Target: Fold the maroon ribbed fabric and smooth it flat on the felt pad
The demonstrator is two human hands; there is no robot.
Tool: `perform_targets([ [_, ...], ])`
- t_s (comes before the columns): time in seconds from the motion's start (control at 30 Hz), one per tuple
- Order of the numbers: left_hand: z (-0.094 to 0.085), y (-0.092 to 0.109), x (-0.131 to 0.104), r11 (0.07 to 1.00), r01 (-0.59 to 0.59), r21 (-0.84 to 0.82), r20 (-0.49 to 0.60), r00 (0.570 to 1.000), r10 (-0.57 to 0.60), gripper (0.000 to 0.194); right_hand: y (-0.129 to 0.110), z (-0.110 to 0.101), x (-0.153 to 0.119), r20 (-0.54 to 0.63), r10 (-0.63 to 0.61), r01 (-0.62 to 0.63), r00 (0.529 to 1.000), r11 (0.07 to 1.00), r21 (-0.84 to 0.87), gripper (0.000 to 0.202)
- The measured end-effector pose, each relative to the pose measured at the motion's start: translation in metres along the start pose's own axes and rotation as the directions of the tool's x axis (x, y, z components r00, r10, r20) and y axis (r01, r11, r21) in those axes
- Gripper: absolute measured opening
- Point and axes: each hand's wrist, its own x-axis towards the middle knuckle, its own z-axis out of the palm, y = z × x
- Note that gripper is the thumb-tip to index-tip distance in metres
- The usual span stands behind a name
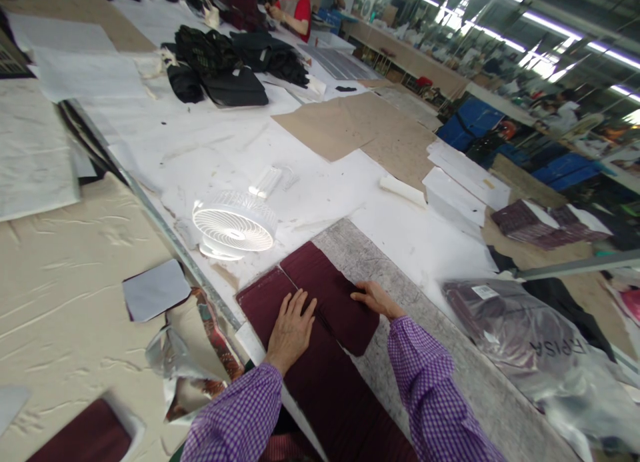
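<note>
Two maroon fabric pieces lie side by side: a shorter fabric panel [333,292] and a longer maroon strip [345,402] that runs toward my body. Between them runs a narrow seam-like gap. My left hand [293,329] rests flat with fingers spread on the strip, its fingertips near the gap. At the panel's right edge, my right hand [375,299] has its fingers curled and closed on the fabric; its thumb is partly hidden. Beneath both pieces is a grey mottled board [400,315].
A white fan [235,229] stands just beyond the fabric. On the right lies a plastic-bagged maroon bundle [530,342], with stacked maroon pieces [530,222] behind. Dark garments [220,69] are piled farther off. A person in red [300,15] is at the far end.
</note>
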Motion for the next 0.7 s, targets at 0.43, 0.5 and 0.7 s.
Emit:
perform_targets([
  [0.43, -0.001, 0.001, 0.0, 1.0, 0.0, 0.01, -0.003, 1.0, 0.0, 0.04, -0.002, -0.014, 0.01, 0.144, 0.02, -0.04, 0.989, 0.99, 0.136, 0.015],
  [0.5, -0.002, 0.001, 0.0, 1.0, 0.005, 0.011, -0.004, 1.0, -0.005, 0.04, 0.0, -0.016, 0.013, 0.175, 0.012, -0.041, 0.985, 0.986, 0.162, 0.016],
  [0.7, -0.002, 0.002, 0.001, 1.0, 0.003, 0.014, -0.013, 1.0, -0.003, 0.04, 0.012, -0.017, 0.017, 0.247, 0.002, -0.066, 0.969, 0.967, 0.248, 0.023],
])
